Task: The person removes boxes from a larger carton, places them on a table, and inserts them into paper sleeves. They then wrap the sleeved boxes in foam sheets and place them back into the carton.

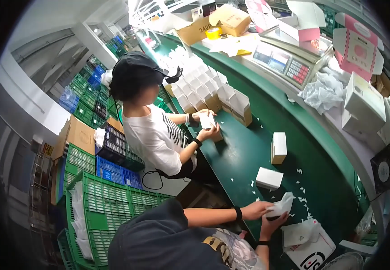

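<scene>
Materials and finish: mostly paper, plastic and cloth.
Noted smooth, matt white card on box (269,178); thin, crinkled, whitish wrap (280,205), film or paper not determinable. Found smooth green bench (244,146) with soft sheen under light. Recorded slatted plastic on green crate (109,208), matt brown cardboard on carton (80,135), glossy yellow tape (213,33), dark cloth on cap (133,74), white cloth on shirt (136,130).

A long green table (237,155) runs through a workroom under bright white light (137,12); green crates (107,194) and blue crates (110,170) (stacked near a pale pillar (94,41), too) line the left, beside pale floor (173,185).
</scene>
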Motion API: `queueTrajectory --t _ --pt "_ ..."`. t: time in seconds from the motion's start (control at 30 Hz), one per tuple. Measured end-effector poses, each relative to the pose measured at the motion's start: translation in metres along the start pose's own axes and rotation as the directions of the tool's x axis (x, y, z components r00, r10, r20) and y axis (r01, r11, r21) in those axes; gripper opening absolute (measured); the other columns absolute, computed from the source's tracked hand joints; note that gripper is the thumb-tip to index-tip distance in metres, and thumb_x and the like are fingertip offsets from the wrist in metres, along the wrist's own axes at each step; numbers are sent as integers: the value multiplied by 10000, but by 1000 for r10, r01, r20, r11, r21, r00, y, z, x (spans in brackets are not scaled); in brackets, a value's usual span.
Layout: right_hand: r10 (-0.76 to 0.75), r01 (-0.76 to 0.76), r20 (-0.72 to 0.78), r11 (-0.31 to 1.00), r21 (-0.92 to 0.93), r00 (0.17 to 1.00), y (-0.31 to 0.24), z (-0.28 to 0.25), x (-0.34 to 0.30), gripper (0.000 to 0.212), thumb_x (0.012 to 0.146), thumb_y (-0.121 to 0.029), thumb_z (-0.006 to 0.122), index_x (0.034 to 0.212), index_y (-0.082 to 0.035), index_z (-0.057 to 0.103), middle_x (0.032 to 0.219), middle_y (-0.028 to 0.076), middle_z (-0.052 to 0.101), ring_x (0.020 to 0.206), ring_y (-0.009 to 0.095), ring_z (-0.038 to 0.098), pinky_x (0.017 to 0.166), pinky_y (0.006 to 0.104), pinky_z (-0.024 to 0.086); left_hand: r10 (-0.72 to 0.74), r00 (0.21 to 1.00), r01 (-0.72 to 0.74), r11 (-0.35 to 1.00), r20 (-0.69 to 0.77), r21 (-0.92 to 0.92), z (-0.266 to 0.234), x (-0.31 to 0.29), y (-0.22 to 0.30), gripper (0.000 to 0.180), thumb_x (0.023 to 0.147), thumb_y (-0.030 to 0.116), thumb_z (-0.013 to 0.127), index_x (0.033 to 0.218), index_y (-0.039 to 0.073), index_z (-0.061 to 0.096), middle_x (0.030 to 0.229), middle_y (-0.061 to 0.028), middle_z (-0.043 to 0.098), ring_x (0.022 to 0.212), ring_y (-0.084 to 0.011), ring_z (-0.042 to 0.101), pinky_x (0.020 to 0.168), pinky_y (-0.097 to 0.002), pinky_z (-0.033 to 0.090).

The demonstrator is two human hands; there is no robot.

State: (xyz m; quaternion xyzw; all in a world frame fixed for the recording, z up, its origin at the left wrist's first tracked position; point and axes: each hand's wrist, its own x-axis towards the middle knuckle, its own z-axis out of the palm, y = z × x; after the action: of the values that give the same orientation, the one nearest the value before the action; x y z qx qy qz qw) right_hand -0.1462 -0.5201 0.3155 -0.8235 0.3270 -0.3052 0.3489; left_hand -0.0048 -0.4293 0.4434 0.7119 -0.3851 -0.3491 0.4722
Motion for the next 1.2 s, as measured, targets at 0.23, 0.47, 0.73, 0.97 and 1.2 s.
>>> queueTrajectory --t 0.23,0.47,0.73,0.97,1.2 --pt "-39 39 6 999 -33 999 9 6 -16 1026 735 -165 852 1527 -57 208 1520 294 230 1386 479 301 1121 550 311 141 985 -134 989 101 -68 -13 -10 4 363 925 12 511 1283 29 566 1197 -217 633 1107 -384 609 947 -418 488" --pt "25 -21 203 1000 -22 979 -4 -35 0 830 830 -134 766 1507 -84 289 1466 289 320 1334 465 382 1094 509 348 -34 996 41 996 85 -82 -26 -2 10 301 963 63 511 1249 23 593 1155 -223 651 1044 -389 632 912 -417 499" --pt "-45 94 347 987 -128 937 -5 -53 13 711 886 -86 660 1496 -78 297 1404 305 380 1278 487 421 1055 516 376 73 997 -74 996 -27 -45 -43 -12 23 265 1013 205 529 1166 20 641 1073 -198 673 978 -346 653 837 -396 515" --pt "-52 87 355 993 -85 933 -5 -55 14 744 851 -12 627 1503 -65 271 1402 293 390 1291 475 418 1081 501 368 -134 990 129 986 43 102 -80 -89 -23 295 995 295 535 1023 52 699 806 -141 678 783 -309 650 724 -368 514" --pt "-82 127 391 988 -92 917 1 -47 -3 787 829 -13 636 1508 -55 240 1418 304 376 1300 482 410 1089 507 364 -861 487 857 504 -149 -111 -54 -268 -318 400 957 379 543 1185 81 684 1096 -113 703 1020 -233 654 905 -396 506"
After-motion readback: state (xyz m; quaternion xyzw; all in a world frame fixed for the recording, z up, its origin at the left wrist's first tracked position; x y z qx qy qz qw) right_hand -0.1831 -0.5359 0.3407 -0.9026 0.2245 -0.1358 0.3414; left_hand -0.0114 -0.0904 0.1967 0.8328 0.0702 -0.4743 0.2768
